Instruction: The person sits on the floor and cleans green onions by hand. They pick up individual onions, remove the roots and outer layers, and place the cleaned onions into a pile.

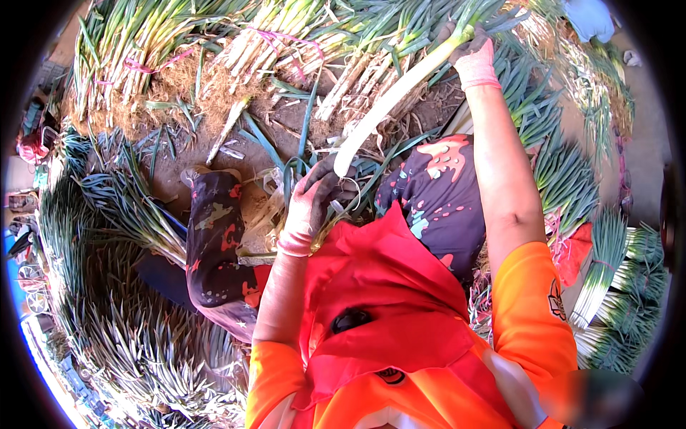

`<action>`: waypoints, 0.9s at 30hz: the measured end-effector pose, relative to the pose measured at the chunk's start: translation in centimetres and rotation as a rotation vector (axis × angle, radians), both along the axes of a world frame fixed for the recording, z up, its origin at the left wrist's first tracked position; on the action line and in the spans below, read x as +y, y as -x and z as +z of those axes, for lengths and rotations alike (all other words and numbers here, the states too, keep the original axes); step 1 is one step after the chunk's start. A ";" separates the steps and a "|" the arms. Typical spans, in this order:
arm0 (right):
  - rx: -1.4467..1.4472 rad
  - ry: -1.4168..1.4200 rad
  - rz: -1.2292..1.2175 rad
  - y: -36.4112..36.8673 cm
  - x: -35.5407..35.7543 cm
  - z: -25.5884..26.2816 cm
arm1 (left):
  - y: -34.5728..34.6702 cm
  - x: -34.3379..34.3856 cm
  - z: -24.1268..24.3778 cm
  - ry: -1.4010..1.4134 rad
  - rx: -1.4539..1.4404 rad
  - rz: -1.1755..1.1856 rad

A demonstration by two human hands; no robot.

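A long green onion stalk [399, 99], white and smooth below with green leaves above, slants across the space before me. My right hand [474, 53], in a grey-coated glove with a pink cuff, grips it at the green neck. At its lower end, where a few thin roots hang, is my left hand [316, 195] in a matching glove. Those fingers are curled beside the root end, and whether they pinch it cannot be made out. Stripped leaves and pale peelings [262, 198] lie beneath, between my knees.
Bundles of untrimmed onions with brown roots [214, 80] lie ahead, some tied with pink strips [289, 40]. Cleaned onions [144, 214] are heaped at my left. Tied bundles [600, 268] are stacked at the right, near a red cloth [576, 252]. Loose leaves litter the dirt floor [179, 174].
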State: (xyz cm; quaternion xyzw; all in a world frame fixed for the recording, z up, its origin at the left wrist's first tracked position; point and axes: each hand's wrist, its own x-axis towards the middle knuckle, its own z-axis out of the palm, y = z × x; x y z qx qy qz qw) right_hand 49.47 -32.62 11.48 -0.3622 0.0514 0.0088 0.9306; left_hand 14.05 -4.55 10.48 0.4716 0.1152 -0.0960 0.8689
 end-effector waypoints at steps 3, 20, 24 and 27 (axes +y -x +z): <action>-0.133 0.072 0.038 -0.7 -2.5 -1.1 | -0.2 -0.7 1.4 -0.172 -0.008 -0.011; 0.068 -0.015 -0.081 1.6 3.2 1.0 | 1.0 -0.6 -4.9 -0.164 0.235 -0.061; 0.064 -0.095 -0.115 0.9 3.0 0.2 | -2.0 -2.9 1.2 -0.411 -0.195 0.080; -0.176 -0.102 0.129 0.9 2.9 0.8 | -2.7 -3.1 -1.0 -1.104 -0.391 0.044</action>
